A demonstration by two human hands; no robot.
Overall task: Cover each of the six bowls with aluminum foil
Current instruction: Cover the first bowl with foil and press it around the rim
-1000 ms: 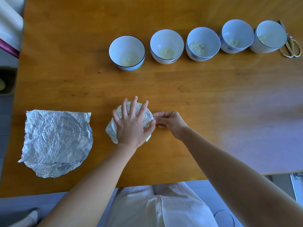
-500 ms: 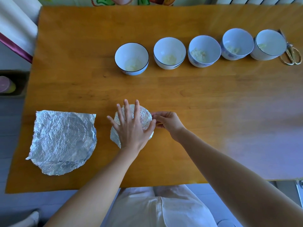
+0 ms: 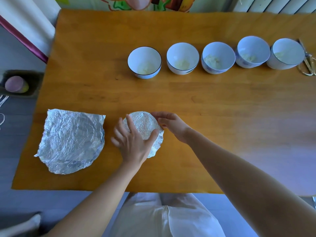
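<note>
A foil-covered bowl (image 3: 145, 124) stands near the front of the wooden table (image 3: 222, 108). My left hand (image 3: 133, 141) wraps round its left and near side, fingers blurred, thumb against the foil. My right hand (image 3: 171, 124) holds the bowl's right rim, fingers curled on the foil. A loose foil flap (image 3: 156, 147) sticks out at the near right. Several uncovered white bowls stand in a row at the back, from the leftmost bowl (image 3: 144, 62) to the rightmost bowl (image 3: 287, 53), each with pale food inside. A stack of crumpled foil sheets (image 3: 71, 141) lies to the left.
Gold scissors (image 3: 309, 64) lie at the far right beside the last bowl. A dark box with a purple object (image 3: 16, 84) sits off the table's left edge. My lap in white trousers is below the front edge.
My left hand has slid from the top of the covered bowl down to its left side. My right hand has stayed at the right rim. The camera has tilted up.
</note>
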